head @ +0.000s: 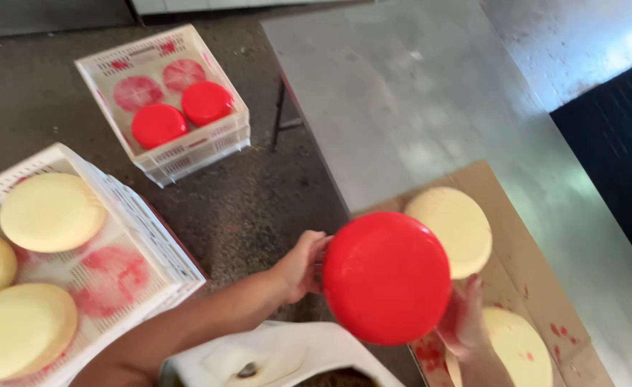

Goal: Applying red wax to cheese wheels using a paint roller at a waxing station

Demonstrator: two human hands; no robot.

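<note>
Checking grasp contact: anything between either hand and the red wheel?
Nothing visible. The left hand and right hand press directly on opposite edges of the red wheel, held in the air above the cardboard sheet. The wheel hides the fingers behind it.

Both hands, the left hand [300, 266] and the right hand [463, 321], grip a red cheese wheel [386, 278] by its edges. Behind the wheel, two pale yellow wheels [458, 228] lie on cardboard [518, 236] on a steel table [402, 93]. Left of the wheel stands a white crate [160, 236].
</note>
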